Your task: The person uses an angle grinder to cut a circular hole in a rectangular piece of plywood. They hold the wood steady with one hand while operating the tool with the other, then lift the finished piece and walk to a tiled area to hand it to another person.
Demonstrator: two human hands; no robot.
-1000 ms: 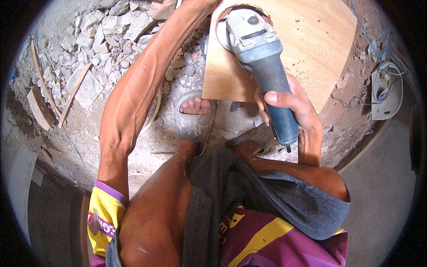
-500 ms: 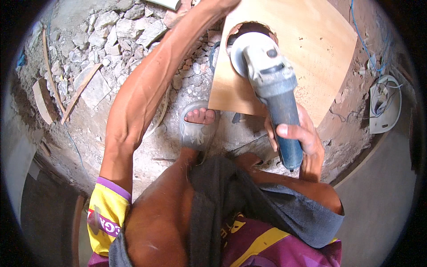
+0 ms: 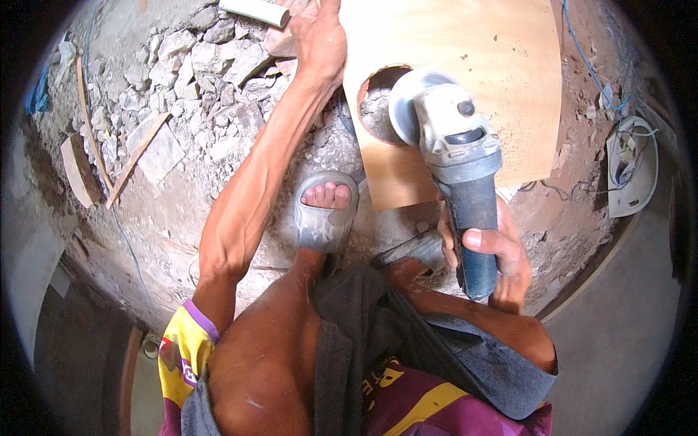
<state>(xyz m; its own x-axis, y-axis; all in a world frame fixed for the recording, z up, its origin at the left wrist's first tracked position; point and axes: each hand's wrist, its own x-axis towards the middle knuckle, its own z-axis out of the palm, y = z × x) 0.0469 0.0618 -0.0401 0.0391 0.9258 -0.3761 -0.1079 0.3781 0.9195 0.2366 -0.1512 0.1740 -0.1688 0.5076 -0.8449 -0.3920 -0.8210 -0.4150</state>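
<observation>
Cutting a round hole: right hand (image 3: 488,256) grips the grinder (image 3: 449,149); left hand (image 3: 318,40) presses the board's (image 3: 465,43) left edge. Next needs steady guiding.

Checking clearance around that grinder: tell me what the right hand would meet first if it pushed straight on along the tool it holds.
The right hand points the angle grinder up-left. Pushed on, its disc would likely first meet the plywood board at the rim of the round cutout; depth is unclear, so it may already touch.
</observation>
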